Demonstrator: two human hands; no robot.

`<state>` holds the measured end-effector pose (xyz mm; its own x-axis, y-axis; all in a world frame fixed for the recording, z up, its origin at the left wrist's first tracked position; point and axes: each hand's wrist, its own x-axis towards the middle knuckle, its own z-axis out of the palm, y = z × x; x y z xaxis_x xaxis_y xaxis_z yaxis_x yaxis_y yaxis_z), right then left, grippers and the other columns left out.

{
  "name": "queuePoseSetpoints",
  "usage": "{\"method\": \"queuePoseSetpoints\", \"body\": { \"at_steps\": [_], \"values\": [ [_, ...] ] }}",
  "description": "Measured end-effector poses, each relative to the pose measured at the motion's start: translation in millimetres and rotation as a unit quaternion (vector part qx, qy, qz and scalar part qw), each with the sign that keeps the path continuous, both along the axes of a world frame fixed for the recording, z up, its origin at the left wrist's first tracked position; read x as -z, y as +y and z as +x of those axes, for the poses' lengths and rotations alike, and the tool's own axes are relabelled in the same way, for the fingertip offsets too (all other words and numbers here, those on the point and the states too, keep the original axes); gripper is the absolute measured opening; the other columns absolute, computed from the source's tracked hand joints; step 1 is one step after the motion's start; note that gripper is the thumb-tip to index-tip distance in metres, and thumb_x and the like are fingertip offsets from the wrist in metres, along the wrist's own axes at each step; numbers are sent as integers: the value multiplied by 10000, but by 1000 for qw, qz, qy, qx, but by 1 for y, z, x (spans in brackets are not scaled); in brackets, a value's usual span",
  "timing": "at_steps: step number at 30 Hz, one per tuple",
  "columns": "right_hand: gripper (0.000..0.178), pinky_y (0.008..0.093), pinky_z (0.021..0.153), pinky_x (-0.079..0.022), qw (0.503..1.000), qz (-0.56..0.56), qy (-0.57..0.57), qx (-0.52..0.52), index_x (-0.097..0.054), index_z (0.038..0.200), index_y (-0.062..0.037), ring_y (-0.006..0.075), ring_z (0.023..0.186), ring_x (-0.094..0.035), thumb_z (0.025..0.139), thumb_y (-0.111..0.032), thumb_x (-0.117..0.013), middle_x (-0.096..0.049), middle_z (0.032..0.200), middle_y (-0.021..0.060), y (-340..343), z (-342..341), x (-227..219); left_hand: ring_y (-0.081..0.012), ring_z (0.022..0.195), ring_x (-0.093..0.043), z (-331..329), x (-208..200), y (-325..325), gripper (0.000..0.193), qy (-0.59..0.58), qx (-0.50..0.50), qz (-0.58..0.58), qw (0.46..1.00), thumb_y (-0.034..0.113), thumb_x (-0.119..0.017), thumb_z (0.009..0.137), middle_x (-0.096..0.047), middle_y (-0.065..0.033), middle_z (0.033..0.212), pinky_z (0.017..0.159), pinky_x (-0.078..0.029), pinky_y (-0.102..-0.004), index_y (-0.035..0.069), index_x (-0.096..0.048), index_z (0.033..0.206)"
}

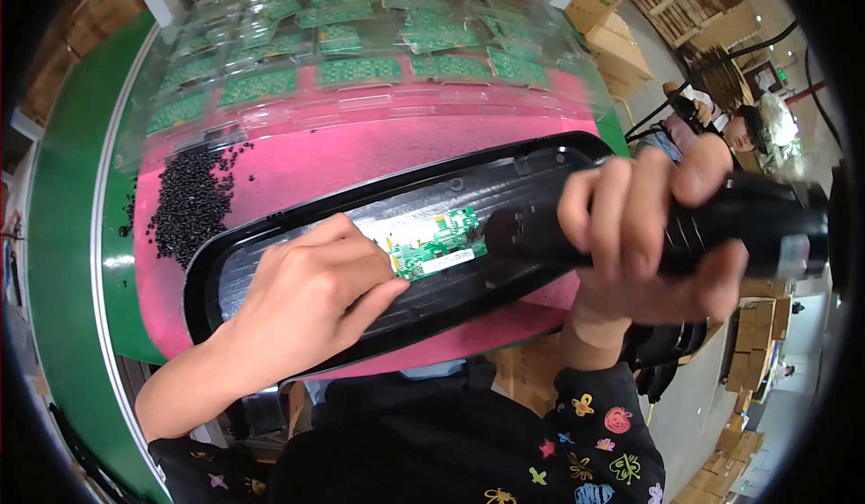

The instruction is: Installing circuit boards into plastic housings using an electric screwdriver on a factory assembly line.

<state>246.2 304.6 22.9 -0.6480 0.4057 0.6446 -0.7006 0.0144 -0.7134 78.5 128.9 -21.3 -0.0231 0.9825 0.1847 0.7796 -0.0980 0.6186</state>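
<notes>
A long black plastic housing [532, 163], hollow side up, lies slanted in front of me. Inside it sits a green circuit board [461, 225] with a white strip along its near edge. My left hand [311, 283] reaches into the housing, its bent fingers closed on the board's left end; the fingertips are partly hidden. In my right hand [644, 225] is a thick black electric screwdriver [766, 225], blurred by motion. It lies nearly sideways in the view, its narrower end pointing left toward the board's right end. Whether its tip touches anything cannot be made out.
A pile of small black screws [189, 199] rests on the pink mat [311, 157] at left. Clear plastic trays [360, 99] holding several green boards are stacked at the back. Cardboard boxes [617, 58] stand beyond the table, and another person [712, 126] is at far right.
</notes>
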Motion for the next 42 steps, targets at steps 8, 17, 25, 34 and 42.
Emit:
{"method": "queuePoseSetpoints", "body": {
  "at_steps": [8,17,25,34,42],
  "values": [
    [324,293,504,-361,992,9,-93,80,-466,1030,-66,115,472,-400,907,-357,-537,-447,594,9,17,-16,19,-236,818,-572,1,5,4,159,-7,5,60,998,104,-790,696,-718,-31,942,687,-516,-334,27,-701,804],
    [291,288,486,-356,987,20,-115,108,-449,1022,-63,114,461,-391,909,-317,-534,-430,577,14,13,-22,24,-255,873,-607,1,6,3,163,12,32,27,999,111,-765,727,-705,-46,1001,722,-534,-358,34,-672,837],
    [275,282,477,-352,987,33,-125,91,-447,997,-57,109,450,-374,906,-301,-539,-415,573,10,16,-29,26,-287,837,-652,1,6,0,150,-4,27,-3,1000,96,-734,764,-701,-96,1032,720,-541,-373,-5,-645,829],
    [280,280,467,-339,973,15,-186,136,-478,1046,-34,107,447,-380,905,-264,-556,-426,557,14,5,-37,19,-319,881,-665,6,-2,0,119,3,12,-41,999,70,-698,801,-701,-128,1035,734,-550,-396,-29,-637,830],
    [364,273,527,-413,990,-102,49,-88,-488,1063,-91,90,480,-483,937,-429,-531,-496,625,-28,-2,-12,13,-243,698,-659,3,10,6,106,-64,6,92,994,65,-756,756,-723,-114,872,621,-524,-319,-6,-702,815]
  ]
}}
